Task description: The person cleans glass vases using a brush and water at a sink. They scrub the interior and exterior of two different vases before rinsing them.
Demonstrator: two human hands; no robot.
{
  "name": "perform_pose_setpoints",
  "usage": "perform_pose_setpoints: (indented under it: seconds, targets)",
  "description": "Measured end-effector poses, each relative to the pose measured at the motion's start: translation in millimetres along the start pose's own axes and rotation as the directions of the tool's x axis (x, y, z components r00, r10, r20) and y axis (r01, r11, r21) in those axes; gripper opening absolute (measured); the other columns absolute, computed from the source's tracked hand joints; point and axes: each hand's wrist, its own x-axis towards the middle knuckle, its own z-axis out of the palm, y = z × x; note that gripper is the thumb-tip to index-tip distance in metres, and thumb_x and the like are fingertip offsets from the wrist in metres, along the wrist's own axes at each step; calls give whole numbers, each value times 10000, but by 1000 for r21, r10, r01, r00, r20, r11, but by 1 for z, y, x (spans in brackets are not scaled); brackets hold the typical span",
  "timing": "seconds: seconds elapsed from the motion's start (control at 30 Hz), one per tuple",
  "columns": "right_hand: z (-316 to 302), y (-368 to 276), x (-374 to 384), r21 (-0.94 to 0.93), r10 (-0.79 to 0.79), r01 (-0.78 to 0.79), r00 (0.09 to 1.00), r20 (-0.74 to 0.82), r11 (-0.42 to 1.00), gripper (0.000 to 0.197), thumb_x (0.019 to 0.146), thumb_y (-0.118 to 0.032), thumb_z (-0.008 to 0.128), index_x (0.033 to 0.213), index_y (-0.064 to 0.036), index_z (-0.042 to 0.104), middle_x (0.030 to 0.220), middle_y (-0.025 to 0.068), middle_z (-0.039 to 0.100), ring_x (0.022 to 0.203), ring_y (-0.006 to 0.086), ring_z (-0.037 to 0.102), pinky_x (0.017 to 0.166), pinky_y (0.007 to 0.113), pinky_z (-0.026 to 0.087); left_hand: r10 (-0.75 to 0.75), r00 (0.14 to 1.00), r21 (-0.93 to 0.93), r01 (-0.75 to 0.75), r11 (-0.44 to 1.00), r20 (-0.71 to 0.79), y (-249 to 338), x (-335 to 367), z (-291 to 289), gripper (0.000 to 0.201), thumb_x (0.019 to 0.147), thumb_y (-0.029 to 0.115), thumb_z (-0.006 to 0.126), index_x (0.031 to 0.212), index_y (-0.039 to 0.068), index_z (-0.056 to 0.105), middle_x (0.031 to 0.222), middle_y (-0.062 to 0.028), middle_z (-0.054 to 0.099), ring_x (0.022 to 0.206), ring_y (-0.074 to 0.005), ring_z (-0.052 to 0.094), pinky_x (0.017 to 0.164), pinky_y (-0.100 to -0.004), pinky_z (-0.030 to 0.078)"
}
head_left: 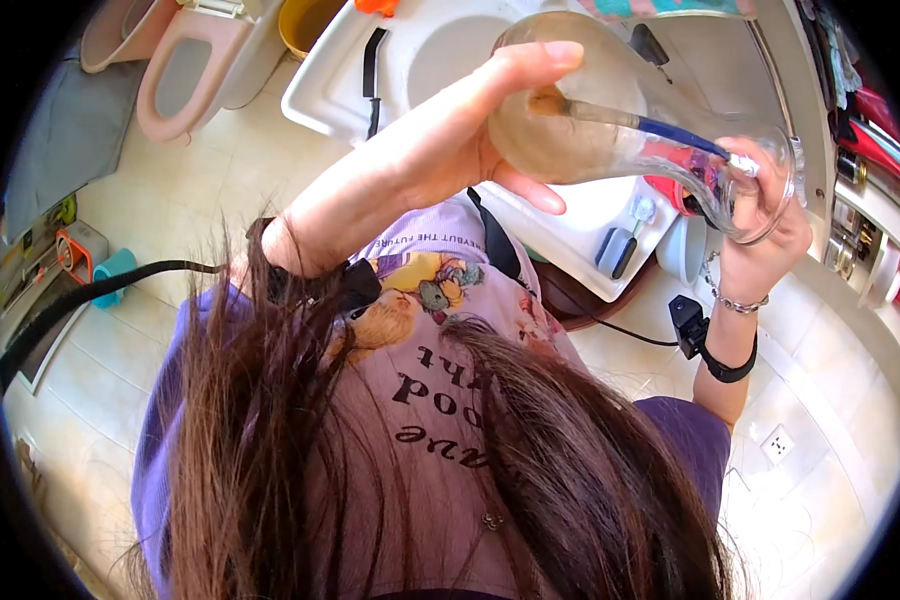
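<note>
My left hand (460,135) grips the round belly of a clear glass carafe (595,100), held tilted on its side above a white sink (440,50). My right hand (770,215) is at the carafe's flared mouth and holds a long brush with a blue handle (675,133). The brush reaches inside the glass, and its brownish head (548,103) presses against the inner wall near my left thumb. Long brown hair and a purple shirt fill the lower part of the view.
A pink toilet (185,60) stands at the upper left beside a yellow bucket (305,22). A black-handled tool (372,70) lies on the white counter, with a razor-like item (620,248) on its near edge. Shelves with bottles (860,170) line the right wall. Tiled floor below.
</note>
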Motion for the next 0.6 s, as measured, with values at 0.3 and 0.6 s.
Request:
perform_pose_setpoints:
  seconds: [0.3, 0.6]
  targets:
    - [-21, 7, 13, -254, -463, 504, 862, 207, 825, 184, 607, 47, 471, 749, 22, 584, 733, 100, 591, 691, 225, 513, 646, 304, 416, 5, 985, -194, 28, 981, 170, 6, -2, -8, 547, 751, 414, 491, 1121, 26, 382, 1027, -120, 498, 902, -206, 529, 546, -306, 512]
    - [2, 1, 3, -175, -8, -35, 971, -238, 984, 69, 694, 27, 528, 736, 16, 580, 725, 74, 569, 674, 175, 508, 643, 237, 396, 54, 986, -113, -37, 993, 155, 11, -5, 1, 557, 756, 417, 482, 1130, 19, 371, 1015, -103, 496, 886, -191, 524, 562, -309, 511]
